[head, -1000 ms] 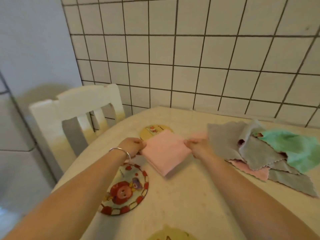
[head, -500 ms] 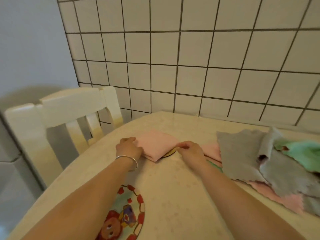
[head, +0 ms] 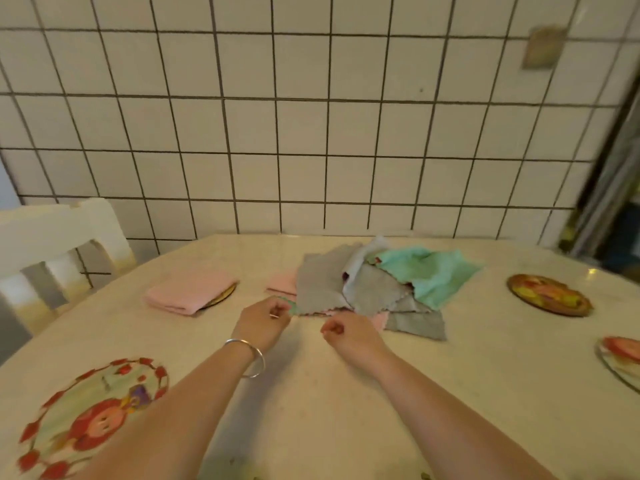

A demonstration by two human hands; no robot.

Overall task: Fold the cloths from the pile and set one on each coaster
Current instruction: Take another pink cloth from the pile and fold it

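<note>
A folded pink cloth (head: 189,292) lies flat at centre left of the frame, covering most of a round coaster (head: 224,296) whose dark edge shows at the cloth's right side. Right of centre sits the pile of cloths (head: 374,289), loose and rumpled: grey pieces overlap on top, a mint-green one is bunched at the upper right, and pink edges show beneath. Three bare coasters lie flat: a red-rimmed cartoon coaster (head: 91,415) at lower left, a dark-rimmed coaster (head: 550,294) at right, and a cut-off coaster (head: 621,356) at the right edge.
</note>
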